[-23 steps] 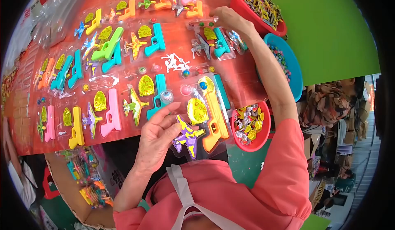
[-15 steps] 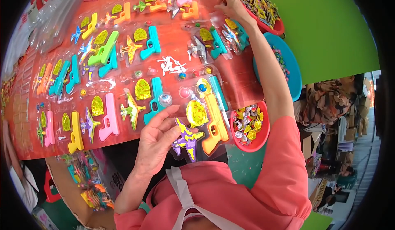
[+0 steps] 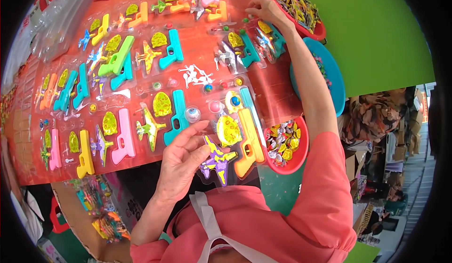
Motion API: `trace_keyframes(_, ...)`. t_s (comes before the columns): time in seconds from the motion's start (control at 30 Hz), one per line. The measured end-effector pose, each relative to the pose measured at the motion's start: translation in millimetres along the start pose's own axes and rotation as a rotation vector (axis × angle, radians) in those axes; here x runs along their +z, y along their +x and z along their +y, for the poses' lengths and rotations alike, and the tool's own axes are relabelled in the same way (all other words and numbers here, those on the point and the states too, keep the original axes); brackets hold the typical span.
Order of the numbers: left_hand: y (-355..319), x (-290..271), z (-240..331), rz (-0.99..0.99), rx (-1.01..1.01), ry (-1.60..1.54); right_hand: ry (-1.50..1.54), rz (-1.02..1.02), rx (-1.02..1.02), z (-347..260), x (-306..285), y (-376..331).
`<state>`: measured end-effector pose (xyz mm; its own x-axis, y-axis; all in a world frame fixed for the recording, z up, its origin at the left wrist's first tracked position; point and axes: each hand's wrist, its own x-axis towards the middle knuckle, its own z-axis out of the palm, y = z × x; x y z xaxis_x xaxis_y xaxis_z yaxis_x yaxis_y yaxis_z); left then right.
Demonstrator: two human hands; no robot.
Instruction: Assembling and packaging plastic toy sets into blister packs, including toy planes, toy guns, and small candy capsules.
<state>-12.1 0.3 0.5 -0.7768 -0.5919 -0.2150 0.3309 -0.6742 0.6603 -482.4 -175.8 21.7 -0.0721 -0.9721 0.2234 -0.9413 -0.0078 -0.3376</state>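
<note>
Clear plastic formed the tray (image 3: 230,176) you held, in the head view, at the near edge of the red table (image 3: 278,96). Your left hand (image 3: 182,162) pinched its left side, thumb beside the purple plane (image 3: 217,159); right of that sat a yellow disc (image 3: 229,130) and an orange gun (image 3: 248,145). Your right hand (image 3: 269,12) was stretched across, fingers bent, near the red tub (image 3: 321,33); whether it gripped anything could not be told.

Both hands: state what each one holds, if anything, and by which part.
The left hand holds a clear plastic tray by its left edge, beside the purple-and-yellow toy plane. Whether the right hand holds anything cannot be told.
</note>
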Motion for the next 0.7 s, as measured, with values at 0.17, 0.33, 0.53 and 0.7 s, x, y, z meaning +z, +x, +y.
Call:
trace_keyframes(0.17,-0.2,-7.4,-2.7,0.021,0.018,0.016,-0.167,0.148,-0.014,-58.8,-48.1,-40.2)
trace_keyframes(0.33,1.0,-4.3,-6.9,0.054,0.06,0.012,0.087,0.113,0.011,-140.1,-72.4,-132.9)
trace_keyframes(0.53,-3.3,7.1,-18.2,0.053,0.044,0.003,0.563,-0.08,0.246,-177.5,-27.1,-239.2)
trace_keyframes(0.7,-20.8,9.3,-40.8,0.038,0.003,0.01,0.937,-0.193,0.478,-218.2,-2.2,-300.9)
